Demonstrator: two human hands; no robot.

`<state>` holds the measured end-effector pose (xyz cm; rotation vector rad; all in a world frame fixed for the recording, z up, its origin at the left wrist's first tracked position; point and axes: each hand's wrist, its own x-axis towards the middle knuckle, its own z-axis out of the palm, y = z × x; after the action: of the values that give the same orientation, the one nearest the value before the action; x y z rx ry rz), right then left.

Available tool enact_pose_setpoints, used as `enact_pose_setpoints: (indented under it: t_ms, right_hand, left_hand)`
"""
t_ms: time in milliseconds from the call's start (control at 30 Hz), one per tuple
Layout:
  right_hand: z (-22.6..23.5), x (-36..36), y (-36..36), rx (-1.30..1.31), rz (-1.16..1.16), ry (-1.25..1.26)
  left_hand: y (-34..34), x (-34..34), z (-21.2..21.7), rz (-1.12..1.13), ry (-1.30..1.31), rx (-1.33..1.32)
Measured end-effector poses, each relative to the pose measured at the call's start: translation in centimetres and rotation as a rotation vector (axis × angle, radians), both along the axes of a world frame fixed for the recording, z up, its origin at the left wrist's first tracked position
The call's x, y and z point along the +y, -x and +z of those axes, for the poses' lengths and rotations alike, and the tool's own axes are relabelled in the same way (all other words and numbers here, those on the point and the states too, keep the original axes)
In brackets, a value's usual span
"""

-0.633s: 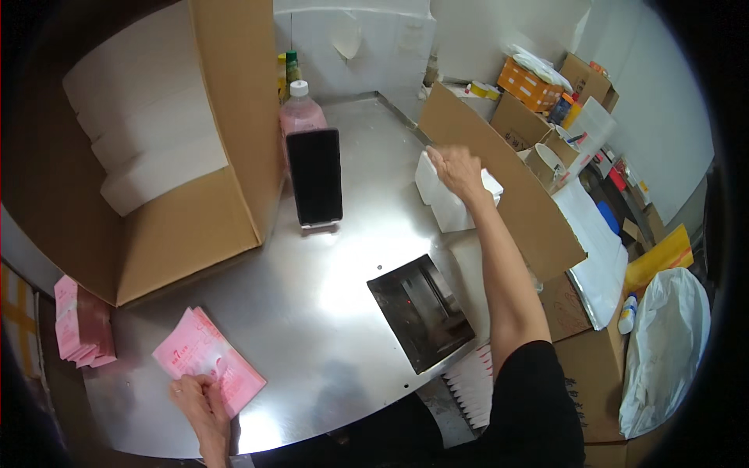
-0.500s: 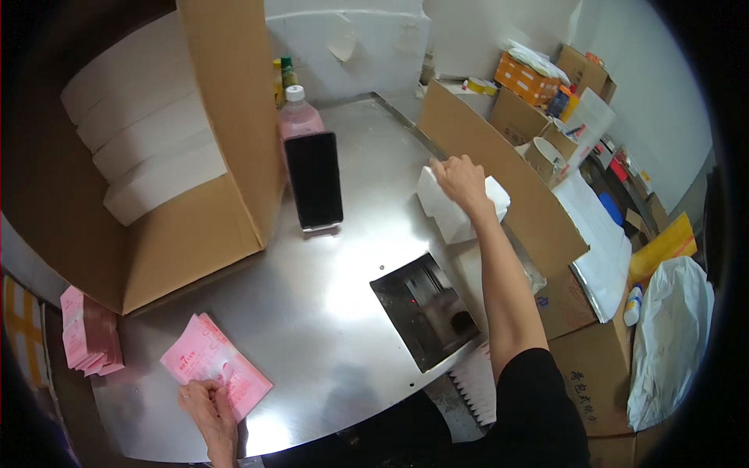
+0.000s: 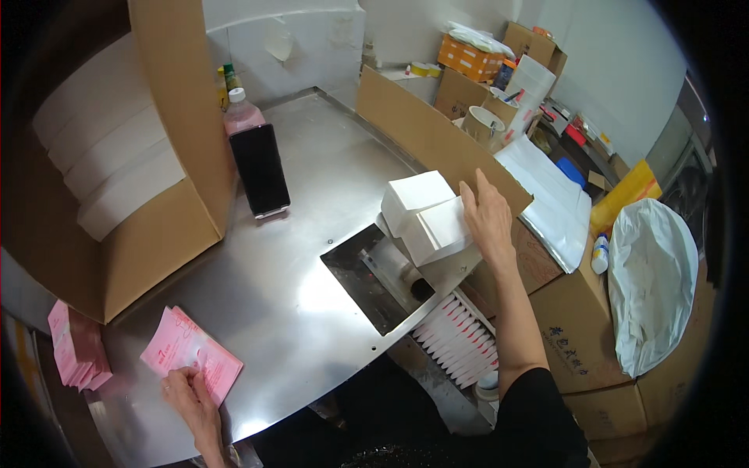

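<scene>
My left hand (image 3: 189, 402) rests on a small pile of pink printed plastic packets (image 3: 191, 349) at the near left of the metal table. Its fingers are curled and pinched against the top packet. On the right, my right hand (image 3: 490, 222) has its fingers stretched out and slightly spread. It is at the right side of two white folded paper stacks, likely tissues. One stack (image 3: 420, 191) sits farther left and the other (image 3: 445, 228) lies tilted against it, next to the hand. Both are by the far right edge of a rectangular opening (image 3: 355, 285) in the tabletop.
A large cardboard box (image 3: 160, 261) holding white paper stacks stands at left. A phone (image 3: 260, 170) leans before a pink bottle (image 3: 243, 117). More pink packets (image 3: 78, 347) lie at far left. A cardboard panel (image 3: 437, 132) edges the right side; below, a rack holds white-and-red packets (image 3: 460, 335).
My right hand has gone from the top of the white stacks to their right side, its fingers straightening. The stacks are now nearer the opening. My left hand stays on the pink packets.
</scene>
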<state>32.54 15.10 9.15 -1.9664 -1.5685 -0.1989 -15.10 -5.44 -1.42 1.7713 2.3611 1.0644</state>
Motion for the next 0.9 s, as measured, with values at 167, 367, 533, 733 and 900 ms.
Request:
enact_pose_setpoints:
  t_ms: [167,367,533,733,900]
  right_hand:
    - [-1.2,-2.9,2.1,-0.032,0.050,-0.115]
    - [-3.6,-4.8,5.2,-0.348,0.206,-0.195]
    - [-4.6,-4.0,3.6,-0.290,0.183,-0.216]
    - [-4.5,-4.1,3.2,-0.261,0.214,-0.209]
    - [-5.3,-4.9,5.5,-0.336,0.462,-0.386]
  left_hand:
    - [0.2,-0.3,0.4,0.002,-0.085,0.162]
    - [-6.3,0.7,5.5,-0.142,-0.257,0.166]
    - [-12.5,2.9,2.2,-0.576,-0.046,0.280]
    - [-12.4,3.2,0.6,-0.506,-0.031,0.183]
    - [-15.6,3.8,1.6,-0.721,-0.074,0.088]
